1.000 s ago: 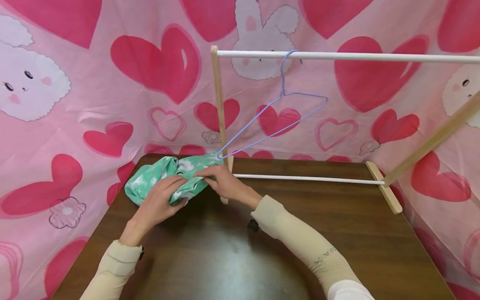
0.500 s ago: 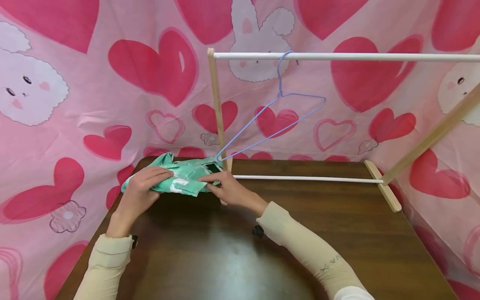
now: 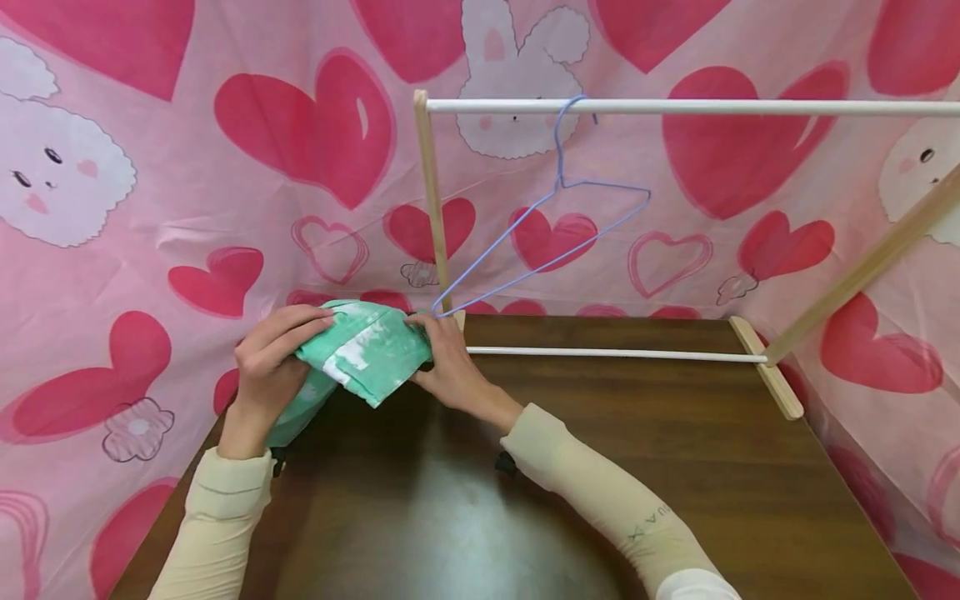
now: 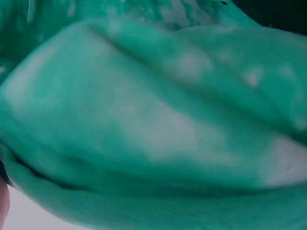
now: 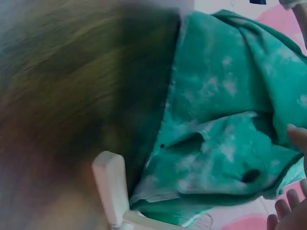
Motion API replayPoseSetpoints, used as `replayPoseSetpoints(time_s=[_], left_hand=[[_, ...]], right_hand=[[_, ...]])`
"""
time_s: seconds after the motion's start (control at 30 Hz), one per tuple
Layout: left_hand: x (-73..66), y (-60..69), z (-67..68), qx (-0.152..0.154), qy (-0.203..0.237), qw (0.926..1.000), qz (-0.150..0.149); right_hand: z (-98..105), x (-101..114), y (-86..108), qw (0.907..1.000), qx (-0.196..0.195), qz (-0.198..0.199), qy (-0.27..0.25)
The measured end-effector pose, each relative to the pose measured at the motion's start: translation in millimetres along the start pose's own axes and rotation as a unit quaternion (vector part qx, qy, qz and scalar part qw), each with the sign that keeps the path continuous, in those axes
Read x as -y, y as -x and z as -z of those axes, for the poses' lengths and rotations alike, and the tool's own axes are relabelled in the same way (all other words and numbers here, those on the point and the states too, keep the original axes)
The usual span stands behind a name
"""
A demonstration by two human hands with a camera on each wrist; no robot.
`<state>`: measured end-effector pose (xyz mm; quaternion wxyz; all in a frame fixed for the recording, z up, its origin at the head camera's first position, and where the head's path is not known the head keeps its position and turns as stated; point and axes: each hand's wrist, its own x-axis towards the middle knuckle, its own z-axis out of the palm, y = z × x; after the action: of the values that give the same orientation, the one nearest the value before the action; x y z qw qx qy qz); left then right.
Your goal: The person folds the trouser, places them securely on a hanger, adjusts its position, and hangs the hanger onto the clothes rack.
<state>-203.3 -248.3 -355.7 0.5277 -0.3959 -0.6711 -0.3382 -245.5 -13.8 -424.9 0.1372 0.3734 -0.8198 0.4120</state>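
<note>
Gripped by the left hand (image 3: pixel 270 358), centre-left: green-and-white patterned cloth (image 3: pixel 371 350)! And the right hand (image 3: pixel 457 367) at its right edge, can't tell if pinching; thin blue triangular hanger (image 3: pixel 559 158), upper centre.

Right sleeve (image 3: pixel 600 486): letters (image 3: pixel 643 525) A, X; rest unclear.

Behind both hands (image 3: pixel 461 367), cream sleeves (image 3: pixel 206 537) end in cuffs (image 3: pixel 231 477); the right sleeve (image 3: pixel 600 487) bears dark letters (image 3: pixel 651 521); black parts (image 3: pixel 506 462) adjoin both.
</note>
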Motion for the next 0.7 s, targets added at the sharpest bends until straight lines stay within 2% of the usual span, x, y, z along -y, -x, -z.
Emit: replayPoseSetpoints(time_s=[0.07, 0.2, 0.37, 0.5, 0.6, 0.7], left_hand=[[1.1, -1.5, -1.1, 0.013, 0.007, 0.9998, 0.009], [9.3, -1.6, 1.8, 0.042, 0.005, 0.9975, 0.057], [17.8, 2.3, 8.0, 0.050, -0.014, 0.9898, 0.132], [19.4, 8.0, 12.1, 0.051, -0.022, 0.9843, 0.168], [21.6, 14.4, 17.5, 0.073, -0.025, 0.9807, 0.180], [25.9, 23.2, 25.4, 0.114, -0.028, 0.9732, 0.198]], right_hand=[[0.9, 1.7, -2.5, 0.9996, -0.018, 0.016, -0.015], [3.2, 6.9, -4.9, 0.9960, -0.005, 0.054, -0.070], [10.4, 15.7, -4.0, 0.9956, -0.005, 0.062, -0.070], [21.3, 24.2, -5.1, 0.9945, -0.032, 0.067, -0.074], [29.6, 29.8, -7.6, 0.9932, -0.057, 0.075, -0.069], [37.3, 34.6, -9.6, 0.9918, -0.075, 0.082, -0.063]])
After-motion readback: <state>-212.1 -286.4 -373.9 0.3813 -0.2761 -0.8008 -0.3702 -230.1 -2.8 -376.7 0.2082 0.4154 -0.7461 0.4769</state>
